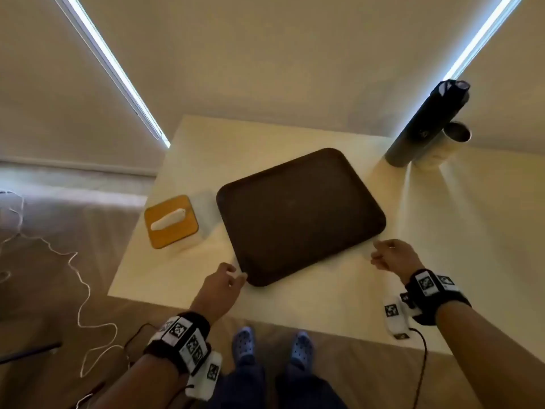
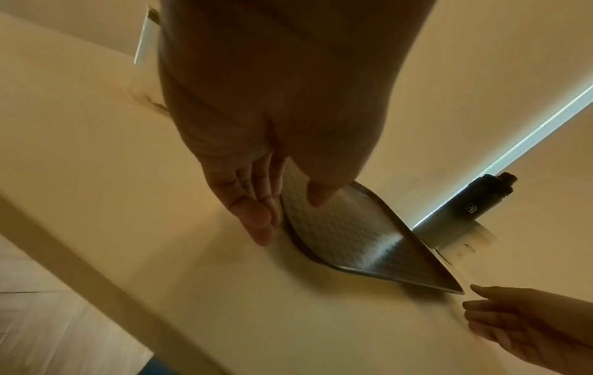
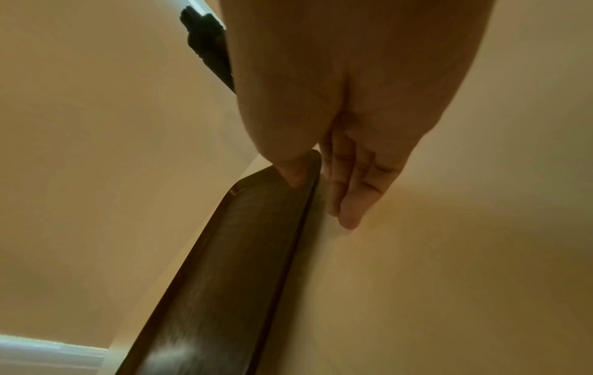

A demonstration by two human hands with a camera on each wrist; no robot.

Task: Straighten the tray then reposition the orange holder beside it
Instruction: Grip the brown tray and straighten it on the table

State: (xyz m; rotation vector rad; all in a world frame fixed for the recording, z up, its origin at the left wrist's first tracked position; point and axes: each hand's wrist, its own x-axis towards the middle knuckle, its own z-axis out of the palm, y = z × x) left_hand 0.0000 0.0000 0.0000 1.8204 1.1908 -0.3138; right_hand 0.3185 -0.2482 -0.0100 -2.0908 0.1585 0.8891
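Observation:
A dark brown tray (image 1: pixel 300 216) lies askew on the pale table (image 1: pixel 324 305), its near corner pointing toward me. My left hand (image 1: pixel 236 276) is at the tray's near-left corner; the left wrist view shows its fingers (image 2: pixel 256 223) straight along the tray (image 2: pixel 353 228) edge and the thumb hovering over it. My right hand (image 1: pixel 377 252) is at the near-right corner, thumb over the rim of the tray (image 3: pixel 224 253) and straight fingers (image 3: pixel 348 203) on the table beside it. The orange holder (image 1: pixel 182 231), with a white piece on top, sits left of the tray.
A tall dark bottle (image 1: pixel 427 122) and a metal cup (image 1: pixel 442 149) stand at the table's far right corner. Something clear (image 1: pixel 206 214) sits between holder and tray. The table's near edge (image 1: pixel 265 309) is close to my feet. A white cable (image 1: pixel 79 290) lies on the floor left.

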